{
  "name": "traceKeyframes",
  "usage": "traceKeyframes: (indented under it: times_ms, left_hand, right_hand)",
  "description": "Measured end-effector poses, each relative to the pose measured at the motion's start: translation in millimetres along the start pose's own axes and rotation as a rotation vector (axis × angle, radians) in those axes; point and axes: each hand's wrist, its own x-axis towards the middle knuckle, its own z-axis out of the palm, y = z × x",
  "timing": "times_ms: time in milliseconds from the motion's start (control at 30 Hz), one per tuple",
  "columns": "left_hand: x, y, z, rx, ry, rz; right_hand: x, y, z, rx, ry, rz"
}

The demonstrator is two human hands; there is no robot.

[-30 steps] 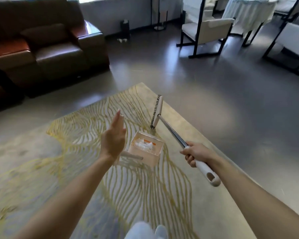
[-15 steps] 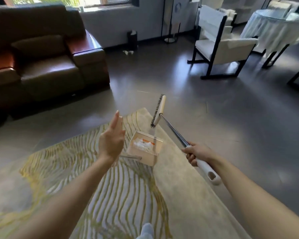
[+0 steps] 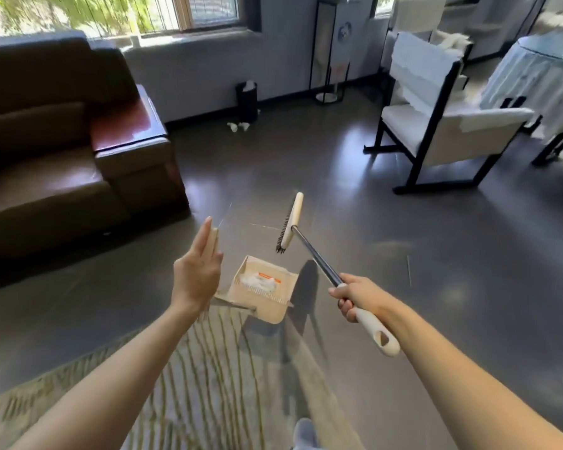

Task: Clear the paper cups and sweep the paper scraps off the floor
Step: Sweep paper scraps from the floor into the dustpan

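My left hand [image 3: 195, 274] holds the beige handle of a dustpan [image 3: 270, 303] with fingers stretched along it and the thumb pinching it. The pan hangs above the floor with white paper scraps [image 3: 257, 280] inside. My right hand [image 3: 361, 297] grips the shaft of a broom [image 3: 290, 222], whose brush head is raised off the floor just beyond the pan. More white paper scraps [image 3: 239, 126] lie on the floor far ahead, in front of a small black bin [image 3: 247, 100]. No paper cup is clearly visible.
A brown leather sofa [image 3: 62, 157] stands at the left. A white armchair [image 3: 436, 125] with a black frame and a cloth-covered table [image 3: 540, 79] are at the right. A patterned rug [image 3: 192, 384] lies underfoot; grey floor runs from it to the bin.
The view has moved forward off the rug toward the bin and the wall. Both hands keep the same hold on the dustpan and the broom.
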Motion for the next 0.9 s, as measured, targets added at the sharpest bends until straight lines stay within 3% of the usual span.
traceKeyframes:
  times_ms: [267,367,633,900]
  left_hand:
    - [242,-2,82,-0.052,0.133,-0.059]
    - [314,-10,108,-0.044,0.122,-0.063]
    - [600,-5,177,0.054,0.088,-0.105]
    - [877,-26,261,0.068,0.079,-0.103]
  right_hand:
    - [206,-192,-35,-0.111,-0.023,0.043]
    - [268,-238,-36,-0.107,-0.018,0.022]
    - [493,-447,-37,-0.067,-0.002,0.032]
    - [725,-633,-60,-0.075,-0.095,0.079]
